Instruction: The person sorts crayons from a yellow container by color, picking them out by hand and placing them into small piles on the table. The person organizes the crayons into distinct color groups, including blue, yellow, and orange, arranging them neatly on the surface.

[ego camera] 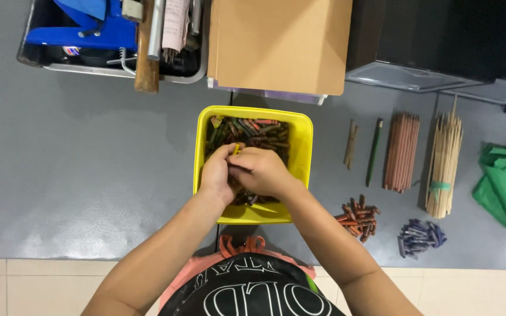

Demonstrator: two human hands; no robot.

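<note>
A small yellow crayon [236, 149] sits pinched between both hands above the yellow tub [303, 146] of mixed crayons [259, 131], mid-surface. The left hand [218, 169] and right hand [262, 169] each keep a narrow grip on it. Right of the tub lie red crayons [358, 217], purple crayons [420, 237] and bundled sticks [443, 164].

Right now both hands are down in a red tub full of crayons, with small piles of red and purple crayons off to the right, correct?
Not quite: the tub is yellow, not red, as the head view shows. Both the left hand and the right hand are in it among the crayons, with the red pile and purple pile to the right.
</note>
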